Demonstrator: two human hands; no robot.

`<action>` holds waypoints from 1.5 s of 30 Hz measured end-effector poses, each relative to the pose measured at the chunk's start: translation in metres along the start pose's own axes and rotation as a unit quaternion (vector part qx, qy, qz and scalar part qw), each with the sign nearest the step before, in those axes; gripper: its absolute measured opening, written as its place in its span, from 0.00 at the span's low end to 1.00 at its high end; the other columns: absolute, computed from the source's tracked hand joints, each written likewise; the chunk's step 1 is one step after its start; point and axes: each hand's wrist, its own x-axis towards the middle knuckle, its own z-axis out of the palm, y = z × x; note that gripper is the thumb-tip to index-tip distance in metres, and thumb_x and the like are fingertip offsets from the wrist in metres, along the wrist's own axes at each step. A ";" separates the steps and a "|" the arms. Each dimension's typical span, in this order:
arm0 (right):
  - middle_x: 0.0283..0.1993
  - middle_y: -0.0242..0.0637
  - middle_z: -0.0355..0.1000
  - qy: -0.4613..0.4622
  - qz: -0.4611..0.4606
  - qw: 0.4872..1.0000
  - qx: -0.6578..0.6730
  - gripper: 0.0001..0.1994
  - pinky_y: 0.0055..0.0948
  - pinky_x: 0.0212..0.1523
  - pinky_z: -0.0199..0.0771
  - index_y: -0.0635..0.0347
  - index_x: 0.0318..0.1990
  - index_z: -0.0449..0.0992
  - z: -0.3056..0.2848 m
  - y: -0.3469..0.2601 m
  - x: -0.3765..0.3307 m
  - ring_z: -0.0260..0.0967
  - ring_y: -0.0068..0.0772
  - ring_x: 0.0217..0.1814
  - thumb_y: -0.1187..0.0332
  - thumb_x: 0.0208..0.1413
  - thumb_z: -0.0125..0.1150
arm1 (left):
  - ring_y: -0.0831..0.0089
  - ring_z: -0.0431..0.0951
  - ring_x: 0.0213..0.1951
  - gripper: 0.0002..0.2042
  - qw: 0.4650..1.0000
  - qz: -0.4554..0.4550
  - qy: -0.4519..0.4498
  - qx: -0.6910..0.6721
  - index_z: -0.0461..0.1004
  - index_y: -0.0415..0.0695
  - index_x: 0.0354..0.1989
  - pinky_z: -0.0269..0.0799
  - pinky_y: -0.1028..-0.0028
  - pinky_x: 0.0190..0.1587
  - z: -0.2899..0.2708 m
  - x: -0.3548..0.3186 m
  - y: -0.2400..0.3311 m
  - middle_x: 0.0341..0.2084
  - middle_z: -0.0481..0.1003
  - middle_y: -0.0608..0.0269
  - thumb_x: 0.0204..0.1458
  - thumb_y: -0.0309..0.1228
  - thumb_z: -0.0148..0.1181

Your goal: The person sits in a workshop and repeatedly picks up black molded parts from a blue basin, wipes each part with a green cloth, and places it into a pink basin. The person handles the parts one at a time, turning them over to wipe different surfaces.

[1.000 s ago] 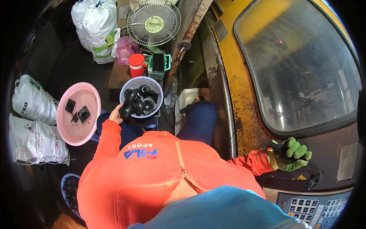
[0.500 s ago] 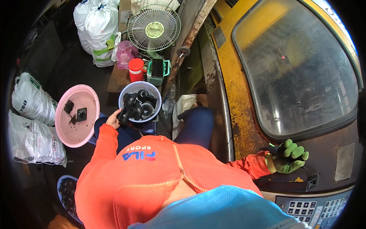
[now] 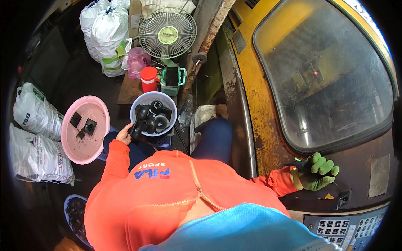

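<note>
My bare left hand (image 3: 124, 134) is closed on a black moulded part (image 3: 136, 130), at the near-left rim of a pale blue basin (image 3: 146, 98). Several round black rubber-like parts (image 3: 161, 122) lie heaped in that basin. Far to the right, my right hand (image 3: 320, 172) wears a green work glove, its fingers curled in front of the machine's dark lower panel. A small bright green tip (image 3: 297, 159) and a thin dark point show beside the glove; what the fingers hold is hidden.
A pink basin (image 3: 67, 142) with a few black pieces stands left, near white sacks (image 3: 39, 150). Beyond the blue basin are a red jug (image 3: 148, 79), a green container (image 3: 171, 90) and a fan (image 3: 167, 35). The yellow machine's window (image 3: 326, 79) and button panel (image 3: 335, 228) are right.
The view has shifted slightly. My left hand and its black part have moved a little toward me. Inside the machine window, a yellowish shape shows more clearly. My right hand stays in place.
</note>
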 end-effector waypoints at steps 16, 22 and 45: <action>0.26 0.26 0.58 -0.047 0.019 0.999 0.002 0.11 0.28 0.30 0.51 0.56 0.46 0.70 -0.008 -0.002 0.001 0.53 0.23 0.22 0.61 0.60 0.55 | 0.66 0.80 0.42 0.12 0.998 0.017 0.047 0.023 0.75 0.42 0.46 0.76 0.64 0.47 -0.005 0.004 -0.001 0.41 0.79 0.58 0.56 0.33 0.59; 0.28 0.29 0.63 -0.045 0.008 0.999 0.001 0.12 0.29 0.29 0.52 0.58 0.46 0.70 -0.005 0.000 0.002 0.52 0.23 0.21 0.61 0.62 0.51 | 0.67 0.79 0.41 0.11 0.997 0.019 0.065 0.038 0.75 0.43 0.45 0.76 0.63 0.46 -0.002 0.002 0.000 0.40 0.79 0.59 0.56 0.34 0.60; 0.33 0.34 0.65 -0.088 0.007 0.996 0.013 0.17 0.32 0.30 0.53 0.58 0.53 0.68 -0.012 0.001 0.001 0.55 0.29 0.25 0.57 0.65 0.45 | 0.67 0.80 0.40 0.10 0.996 0.013 0.077 0.051 0.75 0.43 0.42 0.75 0.65 0.47 0.001 -0.001 0.002 0.39 0.79 0.59 0.54 0.33 0.62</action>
